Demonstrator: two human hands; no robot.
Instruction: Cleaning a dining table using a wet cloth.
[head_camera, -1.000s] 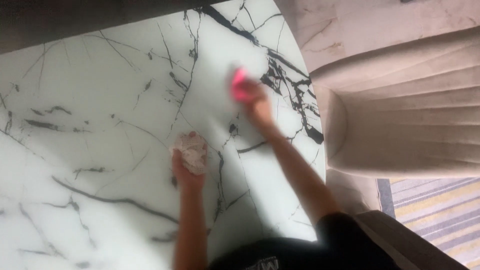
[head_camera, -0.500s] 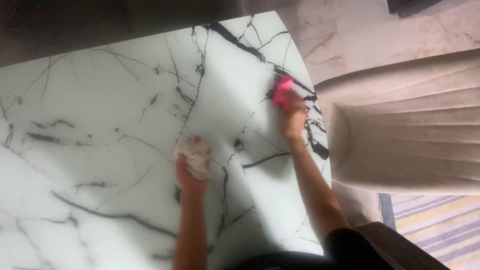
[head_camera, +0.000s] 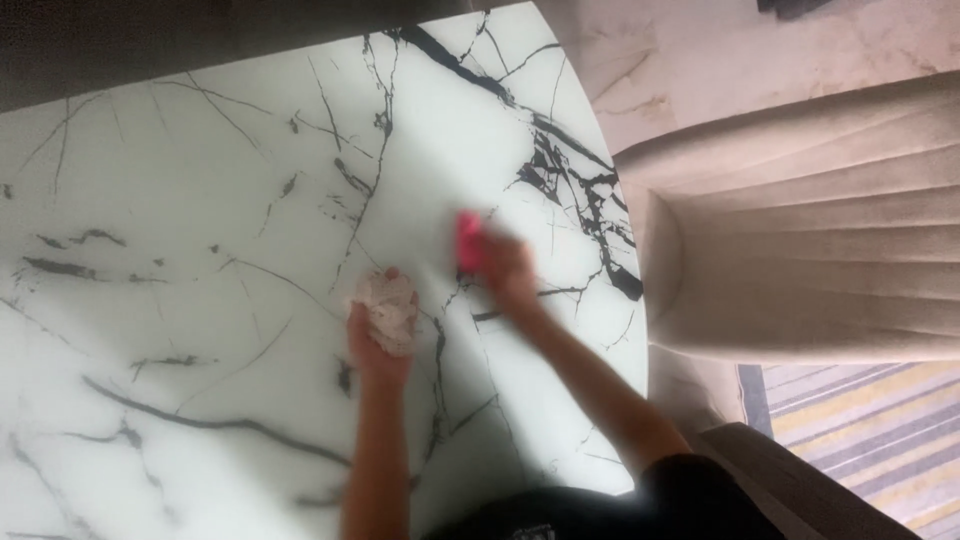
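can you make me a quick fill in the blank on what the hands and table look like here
1. The left hand holds a crumpled ____ cloth.
2. The right hand presses a ____ pad on the table.
3. The table top is white marble with ____ veins.
4. The beige chair stands at the table's ____ edge.

Missing words: white; pink; black; right

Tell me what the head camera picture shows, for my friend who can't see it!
A person's right hand presses a pink cloth on a white marble table with black veins. The left hand holds a crumpled whitish rag beside it; a beige chair stands alongside.
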